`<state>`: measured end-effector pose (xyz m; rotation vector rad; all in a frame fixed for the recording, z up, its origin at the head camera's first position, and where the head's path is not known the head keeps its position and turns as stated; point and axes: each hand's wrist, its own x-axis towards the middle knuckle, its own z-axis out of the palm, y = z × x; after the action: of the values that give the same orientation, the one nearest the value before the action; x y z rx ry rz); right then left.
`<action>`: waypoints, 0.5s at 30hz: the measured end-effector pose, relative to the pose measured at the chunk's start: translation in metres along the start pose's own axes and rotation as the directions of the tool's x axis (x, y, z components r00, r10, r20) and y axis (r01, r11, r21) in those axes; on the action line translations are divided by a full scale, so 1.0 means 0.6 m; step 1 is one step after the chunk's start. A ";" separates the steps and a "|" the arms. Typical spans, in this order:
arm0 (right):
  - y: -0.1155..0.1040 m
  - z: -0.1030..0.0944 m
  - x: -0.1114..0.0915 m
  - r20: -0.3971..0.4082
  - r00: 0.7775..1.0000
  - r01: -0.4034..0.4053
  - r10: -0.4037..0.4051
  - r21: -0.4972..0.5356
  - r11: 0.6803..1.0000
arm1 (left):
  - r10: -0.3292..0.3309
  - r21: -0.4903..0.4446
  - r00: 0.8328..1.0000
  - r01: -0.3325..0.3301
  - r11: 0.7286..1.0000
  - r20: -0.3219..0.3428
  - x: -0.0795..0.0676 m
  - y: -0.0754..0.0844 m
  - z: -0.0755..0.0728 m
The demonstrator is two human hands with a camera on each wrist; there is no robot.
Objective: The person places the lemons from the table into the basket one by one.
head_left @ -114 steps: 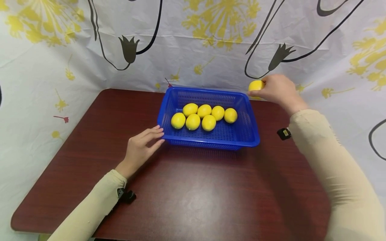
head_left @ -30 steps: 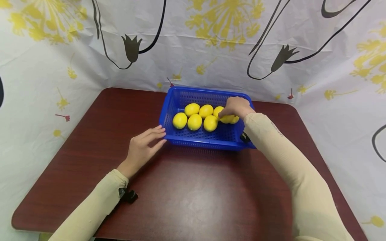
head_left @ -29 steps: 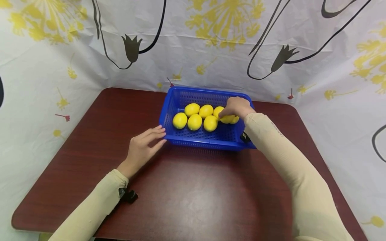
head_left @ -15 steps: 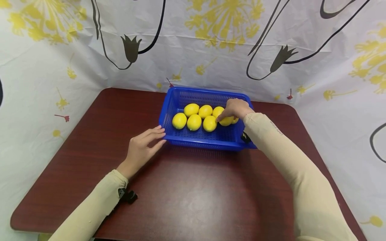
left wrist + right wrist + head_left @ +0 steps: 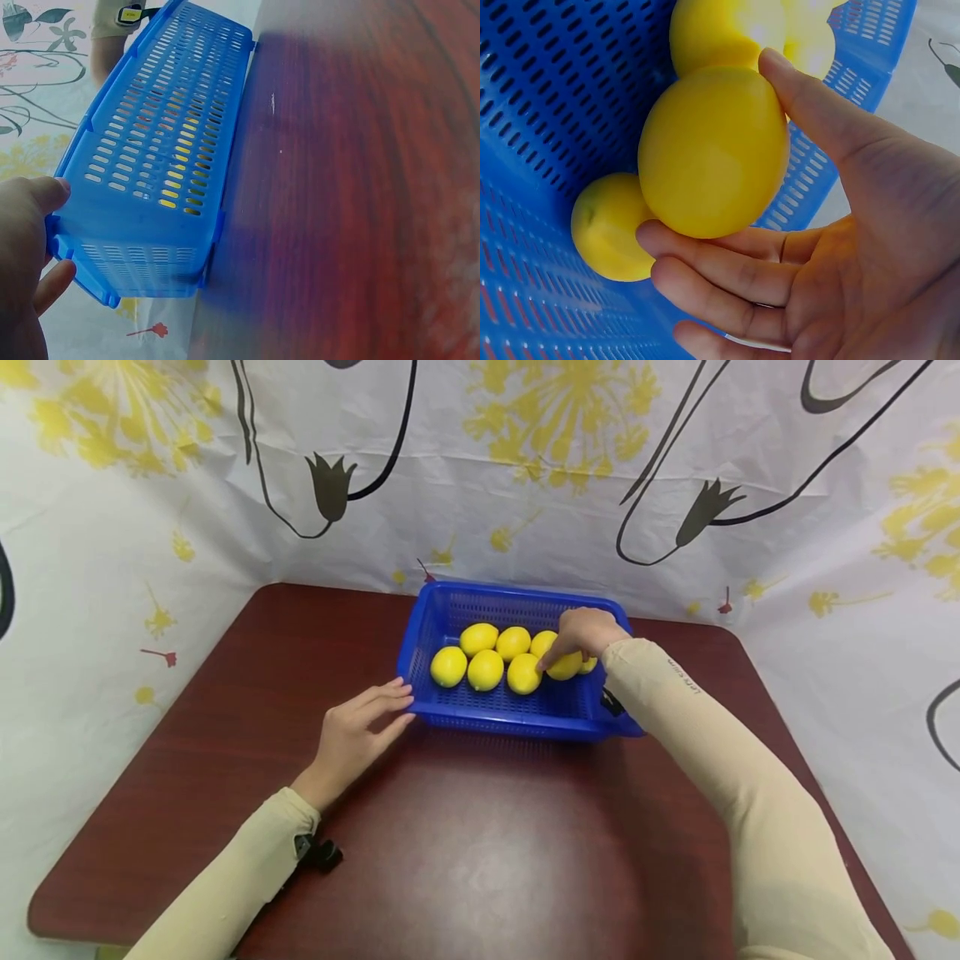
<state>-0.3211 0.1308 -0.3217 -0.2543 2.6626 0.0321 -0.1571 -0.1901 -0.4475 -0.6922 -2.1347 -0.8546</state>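
A blue perforated plastic basket point(image 5: 517, 724) stands toward the back of the table, with several yellow lemons point(image 5: 485, 671) lying in two rough rows. My left hand point(image 5: 352, 735) holds its front-left corner, thumb along the front rim and fingers at the left side. In the left wrist view that hand point(image 5: 19, 255) shows at the rim's edge. Inside the basket's right part, my right hand point(image 5: 588, 631) pinches a lemon point(image 5: 709, 157) between thumb and fingertips, beside the right end of the front row. Another lemon point(image 5: 611, 225) partly shows behind the fingers.
The dark red-brown table point(image 5: 480, 843) extends in front of and beside the basket. Behind it hangs a white flower-patterned cloth point(image 5: 450, 468). A small black wrist device point(image 5: 321, 853) is on the left forearm.
From beyond the basket's back-right corner, my right hand has carried the lemon leftward and down among the others, then slightly toward the front. The left hand has stayed at the corner.
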 end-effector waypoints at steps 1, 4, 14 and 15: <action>0.000 -0.001 0.000 0.005 1.000 0.001 -0.001 -0.008 1.000 | 0.002 -0.001 1.000 -0.002 1.000 0.000 0.000 0.000 0.000; -0.001 -0.003 0.001 0.003 1.000 0.004 -0.004 -0.021 1.000 | 0.005 -0.005 1.000 -0.005 1.000 0.000 0.000 0.000 -0.001; 0.001 0.009 0.002 -0.006 1.000 0.011 -0.012 -0.034 0.999 | 0.008 0.002 1.000 -0.008 1.000 0.004 -0.002 0.000 0.000; 0.002 0.011 0.002 -0.003 1.000 0.013 -0.013 -0.034 0.999 | 0.005 0.003 1.000 -0.005 1.000 0.008 -0.002 0.000 0.000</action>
<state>-0.3196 0.1321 -0.3281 -0.2834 2.6654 0.0730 -0.1562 -0.1904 -0.4484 -0.7006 -2.1398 -0.8474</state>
